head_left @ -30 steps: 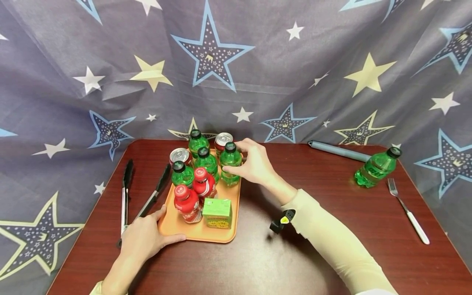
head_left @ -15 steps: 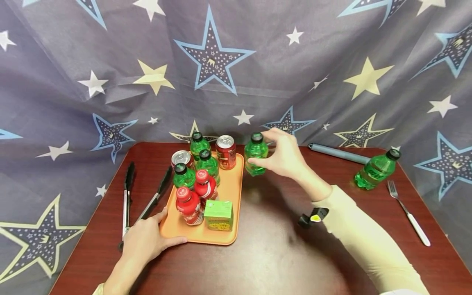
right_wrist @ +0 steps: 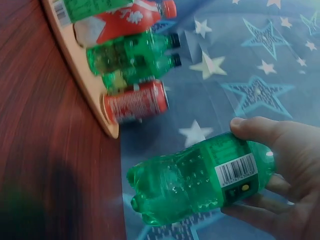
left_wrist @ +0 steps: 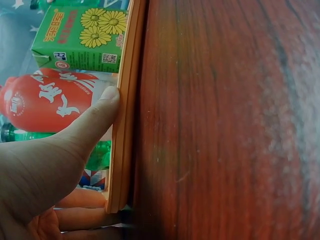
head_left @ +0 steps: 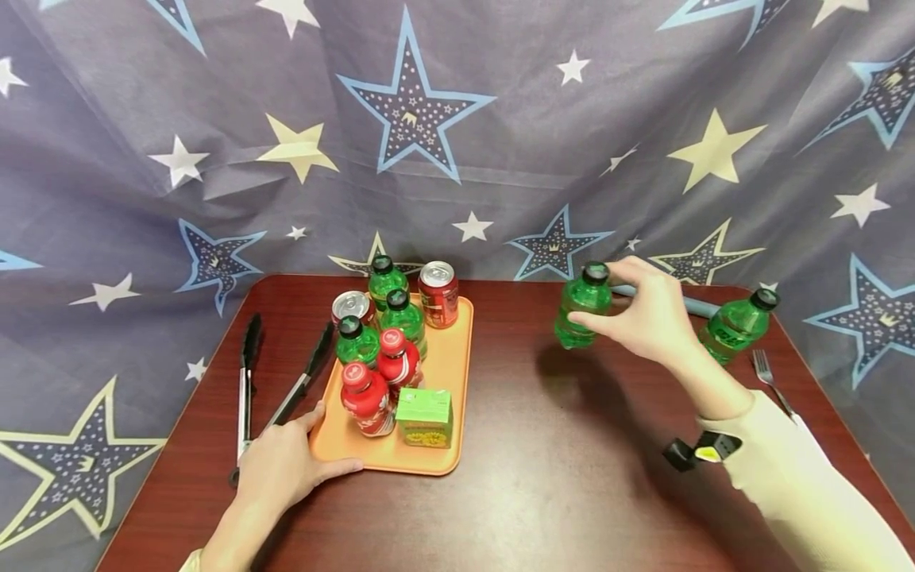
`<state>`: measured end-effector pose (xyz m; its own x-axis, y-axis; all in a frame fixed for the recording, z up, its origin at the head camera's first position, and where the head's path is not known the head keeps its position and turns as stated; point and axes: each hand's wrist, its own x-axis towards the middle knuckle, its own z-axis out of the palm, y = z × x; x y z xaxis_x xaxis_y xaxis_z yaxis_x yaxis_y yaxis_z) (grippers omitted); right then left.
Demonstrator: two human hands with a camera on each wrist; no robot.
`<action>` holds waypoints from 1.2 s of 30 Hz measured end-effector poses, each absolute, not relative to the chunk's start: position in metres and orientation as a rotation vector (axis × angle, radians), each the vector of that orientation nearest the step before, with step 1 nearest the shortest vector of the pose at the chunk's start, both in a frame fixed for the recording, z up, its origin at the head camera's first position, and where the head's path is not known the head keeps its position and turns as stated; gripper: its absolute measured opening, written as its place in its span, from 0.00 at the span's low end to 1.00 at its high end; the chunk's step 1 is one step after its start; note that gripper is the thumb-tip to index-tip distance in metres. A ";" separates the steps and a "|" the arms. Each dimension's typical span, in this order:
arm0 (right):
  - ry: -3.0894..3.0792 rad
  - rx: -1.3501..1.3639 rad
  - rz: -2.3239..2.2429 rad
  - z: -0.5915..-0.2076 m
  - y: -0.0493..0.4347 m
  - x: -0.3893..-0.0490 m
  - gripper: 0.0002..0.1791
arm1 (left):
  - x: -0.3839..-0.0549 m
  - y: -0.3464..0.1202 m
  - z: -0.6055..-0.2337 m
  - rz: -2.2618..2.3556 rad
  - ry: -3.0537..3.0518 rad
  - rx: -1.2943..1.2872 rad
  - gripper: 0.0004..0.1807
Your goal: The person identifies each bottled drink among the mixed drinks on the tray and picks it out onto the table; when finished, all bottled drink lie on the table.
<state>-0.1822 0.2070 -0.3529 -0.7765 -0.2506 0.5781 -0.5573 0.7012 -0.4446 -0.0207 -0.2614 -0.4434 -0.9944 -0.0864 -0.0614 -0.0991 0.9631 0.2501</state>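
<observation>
My right hand [head_left: 643,314] grips a green plastic soda bottle [head_left: 584,306] with a black cap, thumb on the near side. It hangs over the table, right of the tray; in the right wrist view its bottle base [right_wrist: 150,197] points away from my fingers. At the near left corner of an orange tray [head_left: 457,397], my left hand [head_left: 282,465] holds the edge. Its thumb [left_wrist: 102,107] lies along the front rim, with the other fingers round the corner. On the tray stand several green bottles [head_left: 403,322], two red bottles [head_left: 368,401], two soda cans [head_left: 439,298] and a green drink carton [head_left: 424,417].
Left of the tray lie tongs [head_left: 246,389] with black tips. Another green bottle [head_left: 738,324] stands at the far right, near a white-handled fork [head_left: 763,367]. A grey-blue rod [head_left: 700,306] lies along the back edge, partly behind my right hand. A star-patterned cloth [head_left: 500,159] hangs behind the table.
My right hand has lifted the green bottle off the back right of the tray and carried it rightward over the table. My left hand stays at the tray's corner.
</observation>
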 end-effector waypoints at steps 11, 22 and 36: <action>-2.434 0.357 0.834 -0.356 0.266 -0.164 0.26 | -0.020 -0.262 -0.444 0.390 3.065 -0.155 0.68; -2.427 0.172 0.780 -0.363 0.310 -0.154 0.27 | -0.020 -0.262 -0.446 0.388 3.071 -0.147 0.68; -2.507 -0.102 0.764 -0.365 0.350 -0.133 0.28 | -0.020 -0.263 -0.446 0.381 3.078 -0.143 0.67</action>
<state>-0.1329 0.3501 -0.3651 -0.8655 0.2140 0.4529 -0.0749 0.8386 -0.5396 -0.0200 -0.2627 -0.4459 -0.9951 -0.0867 -0.0478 -0.0957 0.9656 0.2416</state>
